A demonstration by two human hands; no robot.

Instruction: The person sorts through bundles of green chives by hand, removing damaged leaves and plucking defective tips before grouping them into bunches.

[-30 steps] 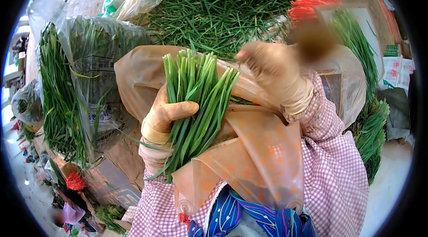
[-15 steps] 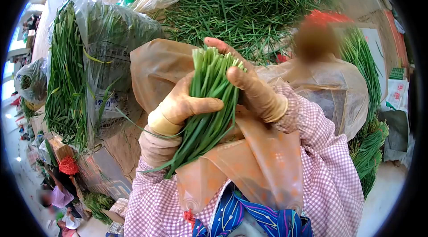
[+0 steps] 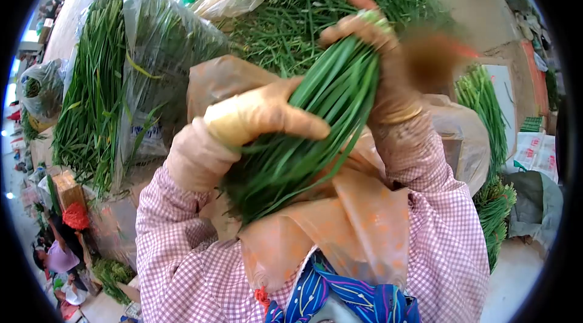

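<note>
While right hand [image 3: 389,62] closes around bunch [image 3: 340,89] near pale cut ends [image 3: 375,18], one finger jutting up, my left hand [image 3: 261,112] curves at mid-length: thumb across top, other fingers mostly hidden; whether it grips, cannot tell. Bunch slants over my apron [image 3: 364,214], leaf tips blurred, down near left sleeve [image 3: 182,220]. Loose heap [image 3: 291,37] of greens beyond hands. Bagged greens [image 3: 152,50] off left, bundle [image 3: 480,104] off right.
</note>
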